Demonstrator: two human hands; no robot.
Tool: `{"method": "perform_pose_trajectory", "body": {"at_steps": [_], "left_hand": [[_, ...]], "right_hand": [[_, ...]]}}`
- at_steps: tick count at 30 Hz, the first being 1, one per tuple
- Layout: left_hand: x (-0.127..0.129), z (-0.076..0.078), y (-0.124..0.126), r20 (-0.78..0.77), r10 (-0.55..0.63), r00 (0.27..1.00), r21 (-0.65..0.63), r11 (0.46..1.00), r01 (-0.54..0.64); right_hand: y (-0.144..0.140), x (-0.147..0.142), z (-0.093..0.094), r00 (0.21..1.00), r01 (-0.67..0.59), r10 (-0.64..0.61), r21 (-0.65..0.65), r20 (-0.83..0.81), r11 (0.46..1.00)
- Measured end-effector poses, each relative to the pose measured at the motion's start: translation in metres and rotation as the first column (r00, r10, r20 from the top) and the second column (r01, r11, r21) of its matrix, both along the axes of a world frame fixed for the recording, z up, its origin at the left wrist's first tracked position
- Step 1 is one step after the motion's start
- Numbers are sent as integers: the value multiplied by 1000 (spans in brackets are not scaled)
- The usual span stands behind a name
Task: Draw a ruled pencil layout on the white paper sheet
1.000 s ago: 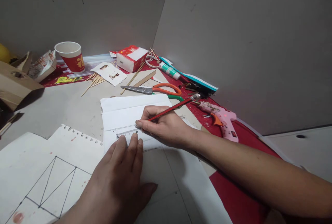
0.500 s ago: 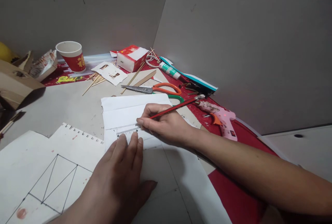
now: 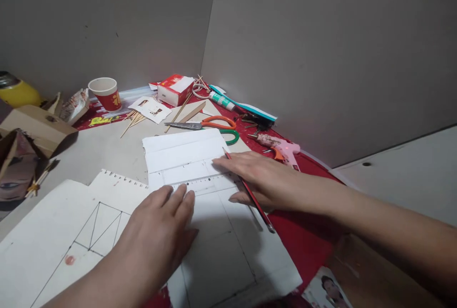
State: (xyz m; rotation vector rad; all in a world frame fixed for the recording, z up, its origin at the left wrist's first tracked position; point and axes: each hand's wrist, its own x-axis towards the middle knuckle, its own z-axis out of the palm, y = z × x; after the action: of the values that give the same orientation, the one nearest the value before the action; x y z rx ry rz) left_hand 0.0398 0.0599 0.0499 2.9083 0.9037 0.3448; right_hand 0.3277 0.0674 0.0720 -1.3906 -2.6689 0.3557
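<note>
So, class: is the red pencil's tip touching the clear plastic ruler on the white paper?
No: the red pencil lies loosely in the right hand, its tip above the clear plastic ruler.

walls: plain grey, meeting in a corner | table: grey top | light: dim, even

Two hands, one pencil, one ruler.

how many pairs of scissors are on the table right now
2. The orange-handled scissors lie beyond the white sheet. Only a green handle of a second pair shows just behind that sheet's far right corner; its blades are hidden. More may be under the clutter.
</note>
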Motion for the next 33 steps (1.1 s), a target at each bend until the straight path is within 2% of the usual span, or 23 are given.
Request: {"method": "perform_pose_trajectory", "body": {"at_steps": [2, 3, 4, 5, 6, 9, 12, 17, 21, 24, 27, 30, 32, 33], "left_hand": [[-6, 13, 12, 61, 73, 995, -163, 985, -63], [-9, 20, 20, 91, 165, 982, -253, 958, -138], [-13, 26, 31, 111, 287, 951, -325, 915, -239], [-17, 32, 42, 99, 449, 888, -364, 847, -388], [-20, 37, 55, 77, 523, 849, -359, 809, -466], [-25, 43, 93, 2, 620, 784, -343, 737, -582], [-22, 41, 122, -96, 635, 767, -403, 679, -613], [-15, 37, 144, -139, 610, 780, -568, 597, -567], [-21, 37, 143, -49, 597, 801, -743, 514, -429], [-26, 39, 137, 54, 640, 766, -825, 460, -326], [-31, 48, 130, 171, 714, 679, -854, 451, -260], [-42, 64, 119, 307, 785, 538, -841, 488, -233], [-53, 74, 108, 396, 823, 408, -819, 517, -248], [-59, 77, 101, 434, 836, 336, -810, 525, -262]], "right_hand": [[-9, 5, -7, 999, -6, 7, 33, -37, 999], [-12, 7, -10, 998, -11, 13, 41, -56, 999], [-14, 8, -12, 997, -13, 16, 43, -71, 999], [-15, 8, -13, 997, -10, 14, 42, -81, 999], [-16, 8, -14, 996, -3, 6, 36, -88, 999], [-20, 7, -10, 995, 51, -51, -6, -86, 999], [-23, 5, -2, 993, 101, -105, -84, -47, 991], [-28, 7, 8, 993, 115, -118, -151, -8, 982], [-31, 10, 7, 992, 105, -114, -153, -51, 983], [-33, 12, 4, 987, 107, -124, -153, -105, 982], [-38, 15, 4, 977, 93, -122, -166, -175, 982], [-47, 23, 9, 930, 134, -179, -159, -321, 978], [-55, 30, 12, 829, 229, -266, -136, -492, 964], [-59, 33, 13, 751, 287, -316, -144, -580, 947]]}}
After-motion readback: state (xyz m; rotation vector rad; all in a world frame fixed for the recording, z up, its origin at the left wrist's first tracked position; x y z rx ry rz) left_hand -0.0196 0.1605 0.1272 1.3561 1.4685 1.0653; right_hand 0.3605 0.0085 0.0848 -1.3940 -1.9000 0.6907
